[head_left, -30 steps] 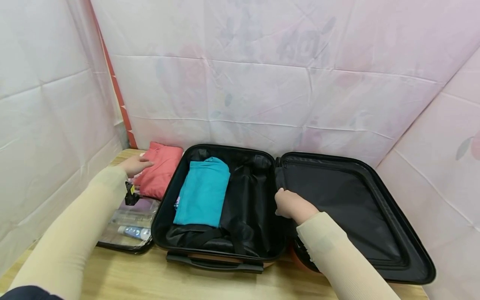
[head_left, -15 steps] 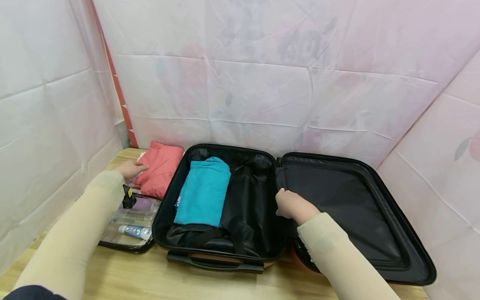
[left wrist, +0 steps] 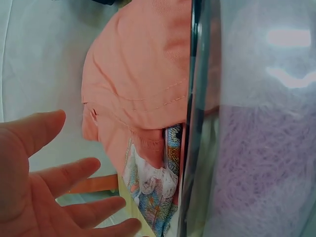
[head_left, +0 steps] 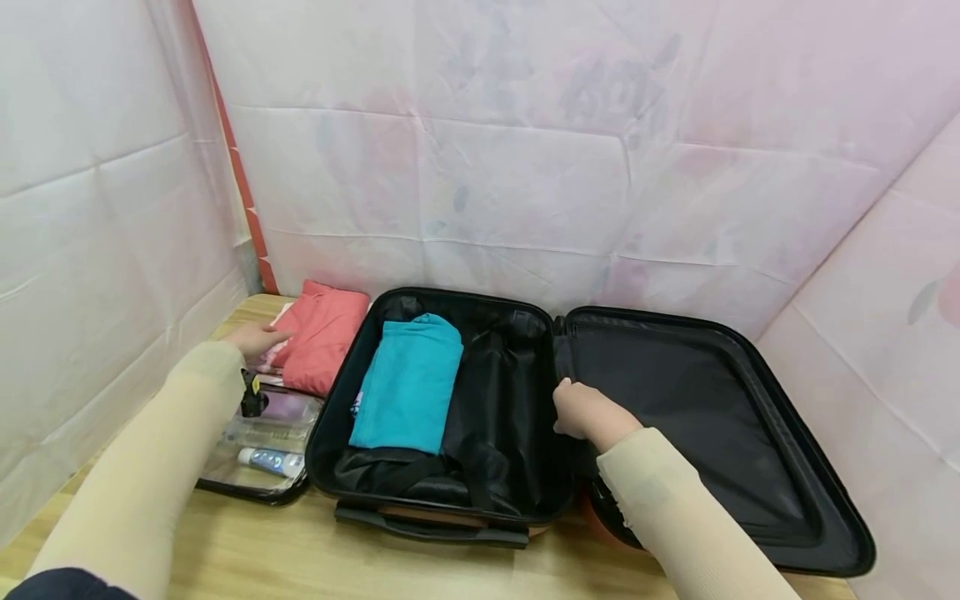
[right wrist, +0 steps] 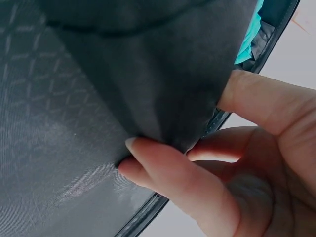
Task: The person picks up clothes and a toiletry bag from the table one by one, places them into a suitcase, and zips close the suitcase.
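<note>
Clothing in coral (head_left: 324, 337) lies beside spread left hand (head_left: 255, 340); right hand (head_left: 592, 415) pinches black fabric (right wrist: 153, 84).

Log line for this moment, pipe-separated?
left hand: fingers spread, beside coral garment | right hand: grips black fabric | suitcase: open, teal garment inside

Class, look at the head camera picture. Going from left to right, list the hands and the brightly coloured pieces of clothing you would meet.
Left hand, pink clothing, turquoise clothing, right hand.
</note>
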Action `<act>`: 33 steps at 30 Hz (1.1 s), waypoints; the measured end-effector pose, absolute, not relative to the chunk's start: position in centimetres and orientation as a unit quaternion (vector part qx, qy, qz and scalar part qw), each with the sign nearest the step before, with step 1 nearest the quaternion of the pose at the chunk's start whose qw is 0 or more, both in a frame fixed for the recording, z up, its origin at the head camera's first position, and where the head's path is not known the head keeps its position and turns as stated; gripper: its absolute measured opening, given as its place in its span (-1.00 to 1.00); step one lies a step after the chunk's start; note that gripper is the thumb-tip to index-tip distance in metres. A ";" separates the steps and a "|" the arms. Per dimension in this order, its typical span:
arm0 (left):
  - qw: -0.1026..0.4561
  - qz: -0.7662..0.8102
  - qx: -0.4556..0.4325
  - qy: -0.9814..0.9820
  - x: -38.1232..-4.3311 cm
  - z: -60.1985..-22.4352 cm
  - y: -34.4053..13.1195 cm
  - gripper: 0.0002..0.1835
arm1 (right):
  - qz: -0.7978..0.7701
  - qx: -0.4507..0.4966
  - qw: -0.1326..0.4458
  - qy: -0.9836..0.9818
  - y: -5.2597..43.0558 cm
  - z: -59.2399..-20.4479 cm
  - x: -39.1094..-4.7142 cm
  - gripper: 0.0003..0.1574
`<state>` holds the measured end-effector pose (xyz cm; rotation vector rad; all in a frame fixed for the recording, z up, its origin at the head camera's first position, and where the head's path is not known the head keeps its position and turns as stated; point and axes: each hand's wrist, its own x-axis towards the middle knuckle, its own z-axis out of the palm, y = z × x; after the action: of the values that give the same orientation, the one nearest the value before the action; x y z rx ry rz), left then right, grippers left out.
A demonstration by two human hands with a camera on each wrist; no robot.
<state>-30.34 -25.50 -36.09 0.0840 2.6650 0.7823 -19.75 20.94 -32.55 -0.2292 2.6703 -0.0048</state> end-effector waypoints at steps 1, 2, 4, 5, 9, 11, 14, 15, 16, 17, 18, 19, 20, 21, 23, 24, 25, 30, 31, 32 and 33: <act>0.178 0.268 0.033 0.946 -30.2 -36.0 -25.4 -0.28 | -0.003 -0.082 0.230 0.970 21.0 -32.6 -19.7 -0.19; 0.176 0.262 0.035 0.948 -30.1 -36.0 -25.4 -0.30 | -0.004 -0.081 0.232 0.969 21.0 -32.6 -19.6 -0.19; 0.174 0.251 0.037 0.952 -30.0 -36.0 -25.4 -0.33 | -0.004 -0.081 0.230 0.970 21.0 -32.6 -19.5 -0.19; 0.175 0.246 0.038 0.953 -30.1 -36.1 -25.4 -0.33 | -0.003 -0.080 0.229 0.970 21.1 -32.6 -19.5 -0.19; 0.186 0.256 0.020 0.948 -31.4 -37.7 -26.5 -0.27 | -0.001 -0.082 0.224 0.971 21.1 -32.7 -19.5 -0.20; 0.191 0.261 0.011 0.946 -32.4 -39.1 -27.7 -0.21 | -0.001 -0.084 0.224 0.971 21.1 -32.8 -19.5 -0.20; 0.168 0.257 0.025 0.951 -34.3 -41.7 -29.8 -0.17 | -0.003 -0.085 0.224 0.971 21.1 -32.9 -19.5 -0.20; 0.163 0.253 0.029 0.953 -34.5 -42.0 -30.1 -0.17 | -0.003 -0.085 0.224 0.971 21.1 -32.9 -19.5 -0.20; 0.158 0.241 0.028 0.957 -34.5 -41.9 -30.0 -0.19 | -0.002 -0.086 0.223 0.971 21.1 -32.9 -19.5 -0.20; 0.152 0.238 0.030 0.959 -34.3 -41.7 -29.8 -0.21 | 0.000 -0.088 0.222 0.971 21.1 -32.9 -19.5 -0.20; 0.148 0.238 0.035 0.959 -34.1 -41.5 -29.5 -0.24 | 0.000 -0.089 0.219 0.972 21.2 -32.9 -19.5 -0.20; 0.164 0.238 0.022 0.957 -33.4 -40.5 -28.6 -0.24 | 0.000 -0.089 0.219 0.972 21.2 -32.9 -19.4 -0.21; 0.166 0.249 0.025 0.954 -33.0 -40.0 -28.1 -0.28 | 0.000 -0.088 0.218 0.972 21.2 -32.9 -19.4 -0.20; 0.166 0.256 0.028 0.952 -32.4 -39.2 -27.4 -0.31 | -0.001 -0.088 0.218 0.972 21.2 -32.9 -19.4 -0.21; 0.171 0.270 0.030 0.947 -31.8 -38.3 -26.5 -0.38 | -0.002 -0.088 0.218 0.972 21.3 -32.9 -19.5 -0.21; 0.175 0.277 0.027 0.944 -31.6 -38.0 -26.2 -0.41 | -0.005 -0.085 0.218 0.972 21.3 -32.9 -19.5 -0.20; 0.178 0.282 0.022 0.942 -31.4 -37.7 -25.8 -0.45 | -0.006 -0.084 0.219 0.972 21.3 -32.9 -19.5 -0.20; 0.166 0.176 0.033 0.970 -31.1 -37.4 -24.7 -0.49 | -0.008 -0.087 0.216 0.973 21.2 -32.9 -19.4 -0.20; 0.166 0.164 0.035 0.972 -31.1 -37.5 -24.5 -0.48 | -0.008 -0.087 0.216 0.972 21.2 -32.9 -19.4 -0.20; 0.169 0.154 0.037 0.973 -31.2 -37.6 -24.4 -0.46 | -0.008 -0.087 0.215 0.973 21.1 -32.9 -19.5 -0.20; 0.178 0.159 0.032 0.971 -31.3 -37.8 -24.2 -0.43 | -0.007 -0.087 0.215 0.973 21.1 -32.9 -19.5 -0.20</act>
<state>-31.32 -24.24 -37.82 0.0906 2.7455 0.4511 -19.47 21.10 -32.87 -0.2408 2.6973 -0.0201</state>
